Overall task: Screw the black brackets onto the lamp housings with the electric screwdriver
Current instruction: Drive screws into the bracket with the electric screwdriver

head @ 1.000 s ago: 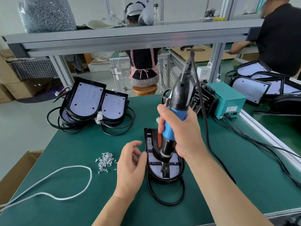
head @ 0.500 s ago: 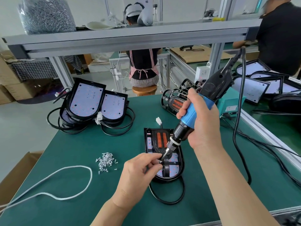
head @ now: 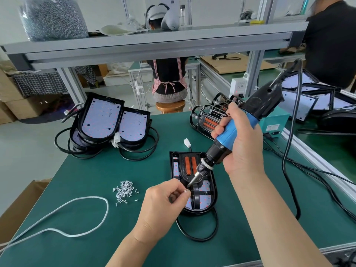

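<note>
A black lamp housing (head: 211, 191) lies face up on the green mat in front of me, with a black bracket (head: 196, 191) and two orange strips set in it. My right hand (head: 243, 149) grips the blue and black electric screwdriver (head: 238, 132), tilted, its bit pointing down-left over the bracket. My left hand (head: 163, 201) pinches a small silver screw (head: 185, 190) right at the bit's tip. A pile of loose screws (head: 125, 190) lies on the mat to the left of the housing.
Stacked lamp housings (head: 107, 124) with coiled black cables stand at the back left, more brackets (head: 208, 120) at the back right beside a teal power box (head: 273, 124). A white cord (head: 77, 214) loops at the front left. The screwdriver's cable (head: 289, 151) hangs at my right. Other people work behind.
The screwdriver went from upright over the housing to tilted with its top to the right. My left hand moved in and brought a screw up to the bit's tip.
</note>
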A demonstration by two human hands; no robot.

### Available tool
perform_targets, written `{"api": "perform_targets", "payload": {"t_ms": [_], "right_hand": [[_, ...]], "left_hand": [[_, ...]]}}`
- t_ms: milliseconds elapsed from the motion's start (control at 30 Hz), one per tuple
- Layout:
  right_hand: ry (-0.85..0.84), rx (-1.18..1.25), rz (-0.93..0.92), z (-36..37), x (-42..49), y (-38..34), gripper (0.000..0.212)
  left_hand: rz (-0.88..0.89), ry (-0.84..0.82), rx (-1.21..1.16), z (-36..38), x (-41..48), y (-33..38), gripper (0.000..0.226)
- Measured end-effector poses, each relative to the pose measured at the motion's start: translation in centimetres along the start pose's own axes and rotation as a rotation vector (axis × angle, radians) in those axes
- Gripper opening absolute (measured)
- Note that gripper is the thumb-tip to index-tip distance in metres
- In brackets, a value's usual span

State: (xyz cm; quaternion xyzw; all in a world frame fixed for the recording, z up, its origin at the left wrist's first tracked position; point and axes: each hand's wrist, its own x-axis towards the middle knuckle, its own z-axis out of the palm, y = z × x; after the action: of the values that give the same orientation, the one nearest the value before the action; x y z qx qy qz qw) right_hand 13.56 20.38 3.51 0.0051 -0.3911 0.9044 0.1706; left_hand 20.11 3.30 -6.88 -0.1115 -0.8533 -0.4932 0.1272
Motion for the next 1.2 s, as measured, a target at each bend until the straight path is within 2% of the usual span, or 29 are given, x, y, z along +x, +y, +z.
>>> {"api": "perform_targets", "payload": {"t_ms": [500, 633, 833, 900, 1033, 1100, 1200], "right_hand": [[-0.063, -0.050, -0.041, 0.4, -0.9, 0.8, 0.022], [-0.079, -0.043, -0.049, 0.8, -1.4, 1.1, 0.039], [0.005, -0.063, -0.057, 0.8, -1.3, 1.3, 0.026], [0.033, -0.070, -0.067, 0.8, -0.8, 1.4, 0.025], [0.030, -0.083, -0.095, 0.9, 0.1, 1.8, 0.024], [0.014, -0.116, -0.105, 1.0, 0.3, 2.3, 0.023], [-0.010, -0.163, -0.082, 1.0, 0.4, 3.4, 0.021]], "left_hand": [[0.116, 0.024, 0.223, -0.3, 0.6, 0.4, 0.030], [0.145, 0.042, 0.317, -0.2, 0.6, 0.4, 0.033], [0.136, 0.089, 0.347, -0.2, 0.5, 0.4, 0.035], [0.086, 0.097, 0.367, -0.4, 0.5, 0.3, 0.029], [-0.250, 0.114, 0.341, 0.1, -0.3, -0.4, 0.076], [-0.378, 0.043, 0.310, 0.9, -0.7, -0.5, 0.085], [-0.436, 0.022, 0.284, 2.1, -0.7, -0.6, 0.089]]}}
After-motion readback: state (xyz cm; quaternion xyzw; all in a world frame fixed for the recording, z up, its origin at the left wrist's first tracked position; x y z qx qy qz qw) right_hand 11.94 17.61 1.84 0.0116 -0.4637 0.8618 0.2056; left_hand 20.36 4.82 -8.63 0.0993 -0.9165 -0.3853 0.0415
